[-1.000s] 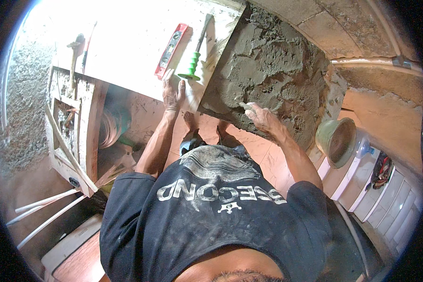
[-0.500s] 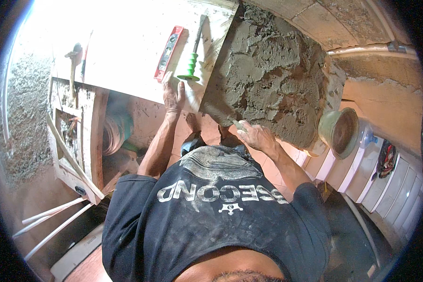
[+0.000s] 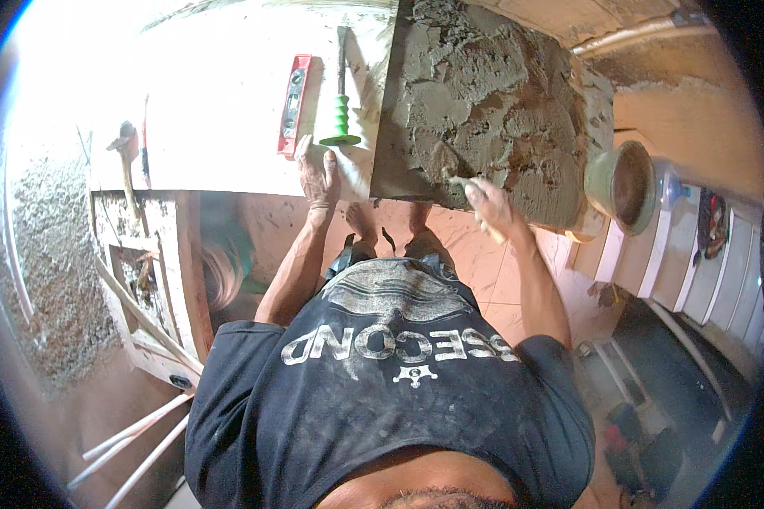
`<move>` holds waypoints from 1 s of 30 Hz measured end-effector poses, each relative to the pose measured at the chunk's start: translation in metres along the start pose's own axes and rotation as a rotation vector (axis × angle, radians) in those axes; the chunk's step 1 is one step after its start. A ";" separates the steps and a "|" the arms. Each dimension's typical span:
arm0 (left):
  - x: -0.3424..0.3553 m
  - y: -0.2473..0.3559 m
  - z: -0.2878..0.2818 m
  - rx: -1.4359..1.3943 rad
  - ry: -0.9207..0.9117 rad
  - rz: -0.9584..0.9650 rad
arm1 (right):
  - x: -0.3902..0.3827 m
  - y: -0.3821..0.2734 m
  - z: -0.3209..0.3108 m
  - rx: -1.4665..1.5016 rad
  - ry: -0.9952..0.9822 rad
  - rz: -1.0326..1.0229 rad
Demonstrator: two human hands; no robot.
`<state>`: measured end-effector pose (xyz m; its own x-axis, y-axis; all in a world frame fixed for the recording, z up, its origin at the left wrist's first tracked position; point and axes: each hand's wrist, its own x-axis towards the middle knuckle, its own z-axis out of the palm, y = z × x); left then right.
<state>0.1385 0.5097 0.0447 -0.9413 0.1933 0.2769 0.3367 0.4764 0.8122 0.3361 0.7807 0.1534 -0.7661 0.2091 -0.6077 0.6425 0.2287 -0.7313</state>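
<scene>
R hand [image 3: 488, 204] w/ fingers clamped on a trowel [image 3: 460, 181] works the wet grey mortar [image 3: 484, 102] spread on the slab, L hand [image 3: 318, 174] flat, fingers apart, beside green-grip chisel [image 3: 340, 93] — best keep blade low, strokes even, pressure steady

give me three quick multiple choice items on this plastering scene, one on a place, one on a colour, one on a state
1. Where does the left hand rest?
A. on the pale slab's edge
B. in the bucket
C. on the floor

2. What colour is the grip of the chisel?
A. blue
B. green
C. yellow

3. How is the grey mortar lying?
A. smoothed flat
B. rough and lumpy
C. covered with tiles

Answers:
1 A, the palm lies flat on the slab beside the red level.
2 B, the ribbed grip is bright green.
3 B, ridges and clods show where the right hand works a tool.
</scene>
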 end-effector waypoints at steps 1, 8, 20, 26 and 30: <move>0.001 -0.002 0.000 -0.009 -0.007 0.008 | 0.006 -0.002 -0.012 -0.058 -0.050 0.047; 0.001 -0.006 0.000 -0.090 -0.037 -0.013 | -0.023 0.011 -0.017 -0.571 -0.103 -0.080; -0.001 -0.016 0.001 -0.133 -0.082 -0.041 | -0.026 0.008 0.140 -0.277 0.418 -0.090; 0.001 -0.019 0.001 -0.175 -0.086 -0.042 | -0.024 0.005 0.114 -0.363 0.467 0.007; -0.002 -0.015 -0.002 -0.134 -0.070 -0.025 | -0.038 0.016 0.090 -0.260 0.536 0.272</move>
<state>0.1350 0.5010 0.0330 -0.9438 0.2439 0.2231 0.3024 0.3641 0.8809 0.3738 0.6906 0.1368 -0.5055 0.7215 -0.4731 0.8466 0.3089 -0.4335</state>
